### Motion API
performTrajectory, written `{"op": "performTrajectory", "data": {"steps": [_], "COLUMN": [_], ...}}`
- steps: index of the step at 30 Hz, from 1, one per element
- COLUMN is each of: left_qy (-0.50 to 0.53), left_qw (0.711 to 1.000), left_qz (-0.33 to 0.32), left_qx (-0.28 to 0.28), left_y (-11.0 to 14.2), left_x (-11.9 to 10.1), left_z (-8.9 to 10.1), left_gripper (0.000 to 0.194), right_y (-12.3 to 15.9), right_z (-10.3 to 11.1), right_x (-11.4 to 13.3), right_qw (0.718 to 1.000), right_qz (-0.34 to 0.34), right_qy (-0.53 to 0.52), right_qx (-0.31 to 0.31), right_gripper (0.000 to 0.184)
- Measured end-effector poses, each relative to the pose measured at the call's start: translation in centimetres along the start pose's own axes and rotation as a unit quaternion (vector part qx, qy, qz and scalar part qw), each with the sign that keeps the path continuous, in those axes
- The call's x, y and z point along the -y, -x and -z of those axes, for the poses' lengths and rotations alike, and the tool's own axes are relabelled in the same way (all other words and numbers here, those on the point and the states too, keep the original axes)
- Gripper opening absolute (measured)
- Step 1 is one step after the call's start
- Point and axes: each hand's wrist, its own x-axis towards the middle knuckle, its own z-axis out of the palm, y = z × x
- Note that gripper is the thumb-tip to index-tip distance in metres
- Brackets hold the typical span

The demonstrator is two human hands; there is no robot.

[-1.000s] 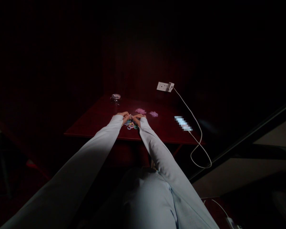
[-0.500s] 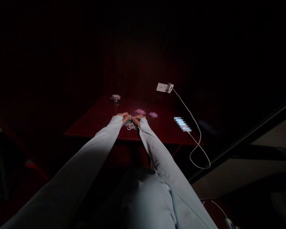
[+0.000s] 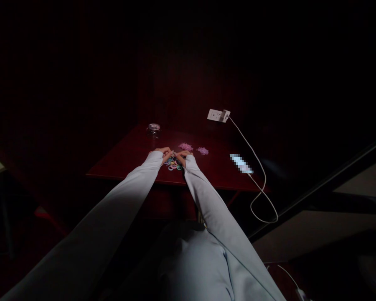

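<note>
A pink pile and a purple pile already lay apart on the surface, while mixed rings remained between your hands, whose bunched fingers' grip I could not tell.

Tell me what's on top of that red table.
A jar, colourful rings, a pink pile, a purple pile and a pixelated device. Whatever lies beneath the left hand and right hand is covered.

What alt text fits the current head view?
A person's left hand and right hand close together at a pile of multicolored rings on a dark red table; nearby, a pink pile, purple pile and lidded jar.
</note>
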Motion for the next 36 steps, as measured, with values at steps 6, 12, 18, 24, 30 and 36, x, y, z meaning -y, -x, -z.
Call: {"op": "performTrajectory", "data": {"steps": [6,12,18,24,30,36], "left_qy": [-0.003,-0.003,0.002,0.005,0.004,0.0], "left_qw": [1.0,1.0,1.0,1.0,1.0,1.0], "left_qz": [0.007,0.006,-0.002,0.005,0.009,0.008], "left_qx": [-0.006,-0.005,0.001,-0.002,-0.001,-0.007], "left_y": [0.01,-0.01,-0.01,0.09,0.05,0.03], "left_x": [-0.08,0.1,0.22,-0.13,-0.17,-0.15], "left_z": [-0.13,-0.1,-0.08,0.06,0.01,-0.14], "left_gripper": [0.034,0.034,0.033,0.032,0.032,0.032], "right_y": [0.08,0.07,0.1,0.1,0.05,0.24], "right_z": [0.19,0.27,0.23,0.26,0.37,0.27], "right_x": [0.23,0.23,0.22,0.34,0.47,0.48], "right_qw": [1.0,1.0,1.0,1.0,1.0,1.0], "right_qz": [-0.005,-0.001,0.0,-0.003,-0.007,-0.003], "right_qy": [0.003,0.003,0.001,-0.003,-0.003,-0.005], "right_qx": [0.005,0.003,0.0,0.001,0.007,-0.006], "right_gripper": [0.036,0.035,0.038,0.036,0.031,0.037]}}
